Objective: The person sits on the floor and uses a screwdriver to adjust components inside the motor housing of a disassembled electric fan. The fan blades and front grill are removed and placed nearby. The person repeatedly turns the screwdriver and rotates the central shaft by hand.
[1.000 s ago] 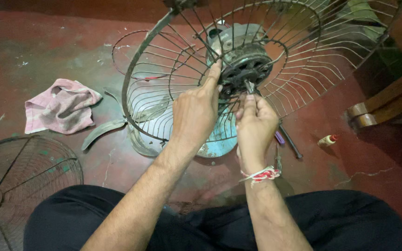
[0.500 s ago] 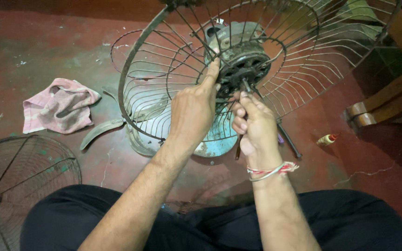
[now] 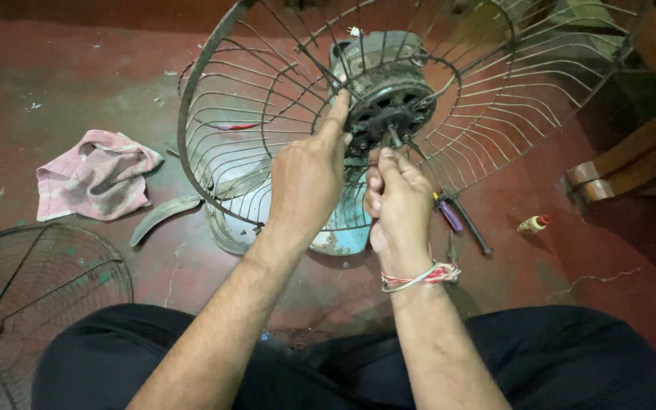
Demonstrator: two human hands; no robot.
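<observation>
Odds and ends on the red floor (image 3: 77,91)

A crumpled pink rag (image 3: 94,175) lies left; a detached wire grille (image 3: 32,285) lower left; a curved blade (image 3: 162,216) nearby; a small bottle (image 3: 534,223) and wooden furniture legs (image 3: 632,163) right.

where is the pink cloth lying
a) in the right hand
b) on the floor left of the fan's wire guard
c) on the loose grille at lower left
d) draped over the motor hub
b: the pink cloth lies crumpled on the red floor, left of the wire guard and apart from the loose grille; neither hand touches it.
</observation>
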